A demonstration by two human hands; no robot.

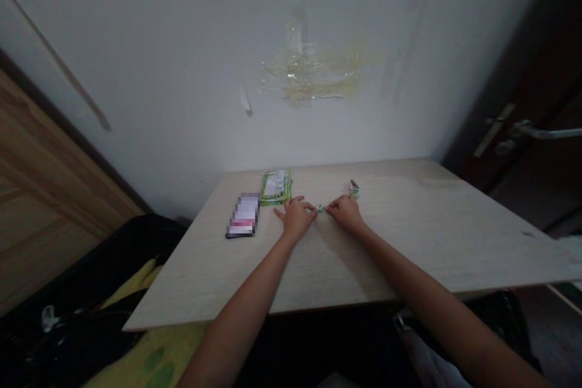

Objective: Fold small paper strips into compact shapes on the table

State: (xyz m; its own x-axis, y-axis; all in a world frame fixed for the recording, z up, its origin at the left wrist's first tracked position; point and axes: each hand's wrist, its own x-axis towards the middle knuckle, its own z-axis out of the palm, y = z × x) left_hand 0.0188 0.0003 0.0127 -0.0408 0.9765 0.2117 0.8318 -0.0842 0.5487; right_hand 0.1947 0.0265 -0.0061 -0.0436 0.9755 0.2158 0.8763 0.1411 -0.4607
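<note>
A small green-and-white twisted piece (320,208), perhaps a wrapper, is stretched between my fingertips just above or on the table. My left hand (298,218) pinches its left end, with the other fingers spread toward a stack of flat green packets (276,187). From the other side my right hand (346,212) pinches the right end. Just beyond the right hand lies a similar crumpled green-and-white piece (354,188). The exact kind of the small pieces is too small to make out.
A phone (244,216) with a blurred screen lies left of the packets on the pale wooden table (409,242). The table's back edge meets a wall (182,73) with peeling tape (313,76). A dark door with a metal handle (545,132) stands at the right.
</note>
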